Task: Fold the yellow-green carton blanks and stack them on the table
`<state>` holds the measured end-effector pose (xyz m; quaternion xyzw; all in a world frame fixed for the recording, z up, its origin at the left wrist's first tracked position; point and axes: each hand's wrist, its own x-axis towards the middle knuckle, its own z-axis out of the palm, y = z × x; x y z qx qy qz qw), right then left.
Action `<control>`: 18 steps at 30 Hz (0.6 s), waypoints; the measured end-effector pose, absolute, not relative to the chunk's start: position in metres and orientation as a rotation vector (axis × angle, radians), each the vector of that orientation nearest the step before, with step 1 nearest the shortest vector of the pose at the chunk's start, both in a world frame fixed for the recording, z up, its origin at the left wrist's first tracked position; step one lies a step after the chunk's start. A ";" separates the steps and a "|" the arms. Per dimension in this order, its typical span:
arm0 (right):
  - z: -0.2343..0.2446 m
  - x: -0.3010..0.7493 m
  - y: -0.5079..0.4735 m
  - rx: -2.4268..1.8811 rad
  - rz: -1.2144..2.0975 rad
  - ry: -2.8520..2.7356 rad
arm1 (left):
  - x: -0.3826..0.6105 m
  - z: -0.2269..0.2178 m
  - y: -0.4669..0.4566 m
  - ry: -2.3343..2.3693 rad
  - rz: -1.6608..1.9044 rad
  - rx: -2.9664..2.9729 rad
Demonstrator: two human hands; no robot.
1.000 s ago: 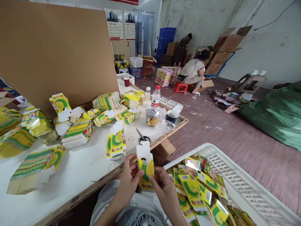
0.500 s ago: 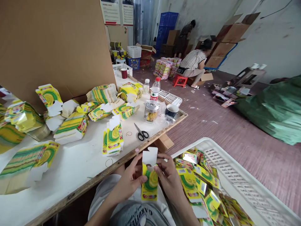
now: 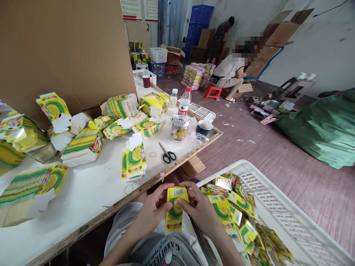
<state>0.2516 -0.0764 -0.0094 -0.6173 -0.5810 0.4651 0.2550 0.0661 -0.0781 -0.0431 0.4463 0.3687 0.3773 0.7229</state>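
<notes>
Both hands grip one small yellow-green carton — left hand on its side, right hand pinching the folded top flap — just off the tabletop's near edge, beside a white crate of like cartons.

A white table stands on purplish flooring (ribbed) below pale walls.

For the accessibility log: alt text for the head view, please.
The left hand and right hand hold a yellow carton upright above the lap, its barcoded top flap folded down. A white crate of similar cartons sits to the right; a white table with flat carton stacks and scissors lies ahead.
</notes>
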 end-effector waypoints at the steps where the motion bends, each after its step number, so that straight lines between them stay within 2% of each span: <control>1: -0.009 0.250 -0.076 -1.690 1.251 -1.589 | 0.067 -0.043 -0.078 0.824 0.841 0.978; 9: -0.010 0.253 -0.073 -1.678 1.200 -1.611 | 0.068 -0.041 -0.075 0.880 0.856 0.863; 15: -0.012 0.244 -0.075 -1.448 1.261 -1.235 | 0.075 -0.038 -0.080 0.857 0.878 0.937; 18: -0.002 0.263 -0.079 -1.573 1.087 -1.381 | 0.067 -0.031 -0.077 0.924 0.936 1.164</control>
